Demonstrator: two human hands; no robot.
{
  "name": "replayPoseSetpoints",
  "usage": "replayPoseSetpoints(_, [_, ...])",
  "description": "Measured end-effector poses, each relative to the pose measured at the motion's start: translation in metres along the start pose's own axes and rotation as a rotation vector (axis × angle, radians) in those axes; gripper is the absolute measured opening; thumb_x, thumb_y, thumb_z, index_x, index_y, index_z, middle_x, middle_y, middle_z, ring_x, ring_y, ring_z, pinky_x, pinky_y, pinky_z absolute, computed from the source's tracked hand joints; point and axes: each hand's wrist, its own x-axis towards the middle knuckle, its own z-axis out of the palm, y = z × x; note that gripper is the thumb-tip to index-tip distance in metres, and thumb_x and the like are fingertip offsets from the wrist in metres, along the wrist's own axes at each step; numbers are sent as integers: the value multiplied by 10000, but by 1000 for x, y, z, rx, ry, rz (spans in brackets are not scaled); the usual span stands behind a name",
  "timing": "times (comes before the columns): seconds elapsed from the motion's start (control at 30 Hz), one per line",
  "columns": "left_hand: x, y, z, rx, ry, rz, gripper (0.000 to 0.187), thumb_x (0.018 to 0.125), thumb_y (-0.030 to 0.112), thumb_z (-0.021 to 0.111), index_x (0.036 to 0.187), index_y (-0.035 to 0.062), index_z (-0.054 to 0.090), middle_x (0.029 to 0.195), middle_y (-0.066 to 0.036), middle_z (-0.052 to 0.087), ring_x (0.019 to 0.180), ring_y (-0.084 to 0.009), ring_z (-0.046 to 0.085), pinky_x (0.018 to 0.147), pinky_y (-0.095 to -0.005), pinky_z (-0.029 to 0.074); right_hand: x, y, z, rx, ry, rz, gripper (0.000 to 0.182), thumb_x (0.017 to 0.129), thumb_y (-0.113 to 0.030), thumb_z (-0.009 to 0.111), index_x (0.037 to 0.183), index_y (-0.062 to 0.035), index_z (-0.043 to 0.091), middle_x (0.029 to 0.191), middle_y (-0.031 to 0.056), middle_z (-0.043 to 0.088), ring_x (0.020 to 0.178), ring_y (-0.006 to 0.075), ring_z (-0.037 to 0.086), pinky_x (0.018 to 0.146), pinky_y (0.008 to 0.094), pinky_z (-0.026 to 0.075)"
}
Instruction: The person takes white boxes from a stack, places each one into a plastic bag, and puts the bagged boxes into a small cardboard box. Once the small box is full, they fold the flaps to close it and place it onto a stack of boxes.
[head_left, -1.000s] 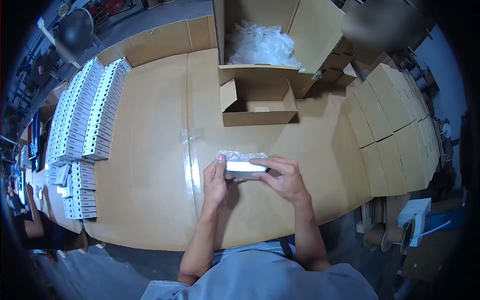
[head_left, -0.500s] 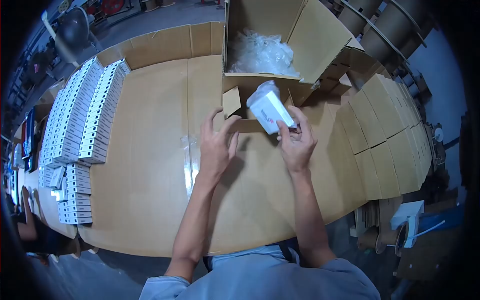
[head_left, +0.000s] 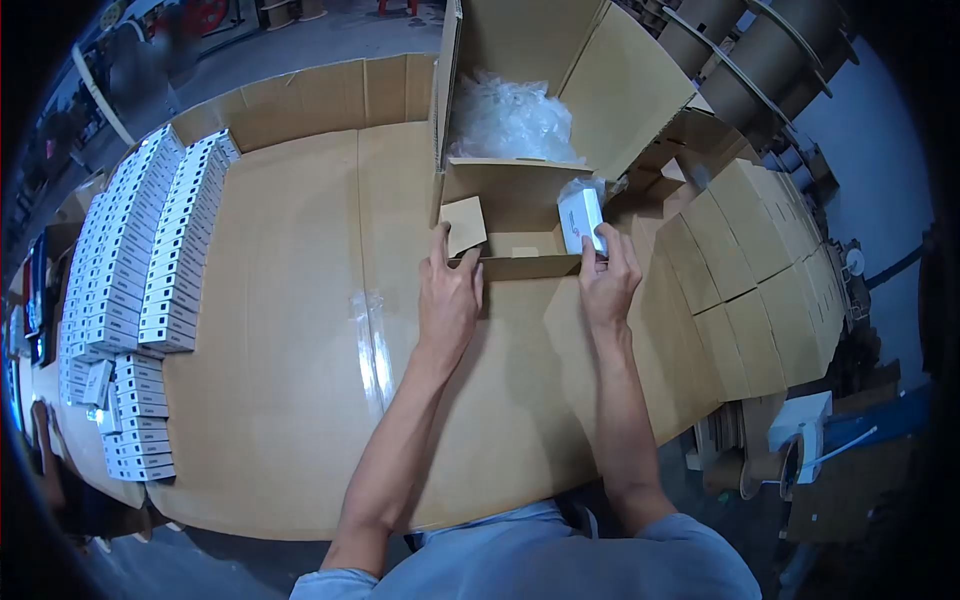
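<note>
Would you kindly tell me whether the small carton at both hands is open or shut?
Open: the small carton shows its inside floor from above, and its left flap leaves most of it uncovered.

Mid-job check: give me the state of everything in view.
Small carton: open, left flap raised
White box: near upright, at the carton's right end
Right hand: gripping the white box
Left hand: at the flap, grip unclear
Large carton: open
Clear plastic: heaped inside it
White boxes at left: stacked in rows
Brown boxes: stacked
</note>
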Motion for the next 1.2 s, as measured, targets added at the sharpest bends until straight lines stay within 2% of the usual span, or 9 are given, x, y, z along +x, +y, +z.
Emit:
replayPoseSetpoints(0.37, [0, 5, 6, -44, 40, -35, 244, 903, 43, 670, 1136, -10, 718, 1514, -272, 392, 1056, -443, 583, 923, -475, 546, -1, 17, 17, -143, -61, 184, 126, 885, 3, 727, 1009, 16, 741, 932, 155, 631, 804, 326, 681, 659, 386, 560])
replayPoseSetpoints(0.47, [-2, 5, 10, -72, 52, -57, 237, 897, 31, 662, 1121, -14, 722, 1509, -288, 388, 1121, -465, 558, 955, -481, 537, -13, 20, 30, -199, -57, 167, 149, 934, -91, 697, 1055, -27, 756, 1032, 175, 630, 891, 357, 673, 753, 435, 546])
replayPoseSetpoints(0.5, [-2, 3, 11, -68, 57, -42, 235, 899, 27, 655, 1121, -15, 720, 1508, -290, 387, 1131, -470, 554, 948, -484, 542, -13, 12, 27, -264, -127, 227, 230, 996, -224, 627, 1100, -69, 760, 1213, 218, 605, 1009, 391, 657, 845, 475, 532])
replayPoseSetpoints(0.67, [-7, -2, 7, -159, 8, -25, 362, 878, 34, 631, 1235, 37, 691, 1525, -320, 364, 1184, -487, 551, 1001, -488, 509, -38, 35, 34, -372, -253, 202, 413, 1050, -340, 510, 1257, -17, 664, 1410, 291, 510, 1283, 449, 516, 1057, 491, 433])
replayPoseSetpoints(0.73, [-21, -18, -49, -116, -9, -27, 540, 880, 73, 676, 1407, 78, 560, 1552, -313, 320, 1203, -480, 540, 1020, -509, 491, -39, 57, 52, -393, -438, 292, 464, 1076, -337, 446, 1336, 26, 571, 1411, 281, 512, 1287, 449, 498, 1082, 496, 408])
replayPoseSetpoints(0.87, [-49, -31, -127, -30, -25, -39, 627, 879, 107, 707, 1466, 104, 488, 1507, -287, 366, 1212, -450, 537, 1019, -515, 489, -36, 93, 54, -358, -322, 56, 484, 1084, -339, 447, 1340, 55, 563, 1284, 318, 534, 1208, 465, 516, 1036, 523, 428])
replayPoseSetpoints(1.0, [-83, -65, -190, -35, 94, -242, 522, 868, 156, 739, 1351, 94, 549, 1470, -201, 426, 1202, -381, 562, 1002, -492, 498, -19, 115, 55, -370, -283, 61, 480, 1076, -330, 459, 1247, 84, 629, 1194, 356, 592, 1048, 510, 591, 917, 549, 458])
replayPoseSetpoints(1.1, [-104, -67, -230, 86, 221, -212, 372, 853, 144, 750, 1204, 82, 640, 1334, -148, 568, 1179, -344, 590, 999, -462, 495, 21, 21, 29, -503, -636, 443, 505, 1082, -336, 421, 1258, 91, 625, 1280, 379, 569, 1120, 518, 588, 956, 551, 464])
replayPoseSetpoints(1.2, [-129, -86, -301, 248, 403, -295, 292, 825, 115, 764, 1105, 67, 695, 1183, -126, 668, 1172, -323, 608, 1008, -436, 488, 25, -1, 30, -676, -708, 347, 621, 1088, -453, 353, 1289, 84, 591, 1256, 380, 586, 1166, 520, 565, 976, 537, 440])
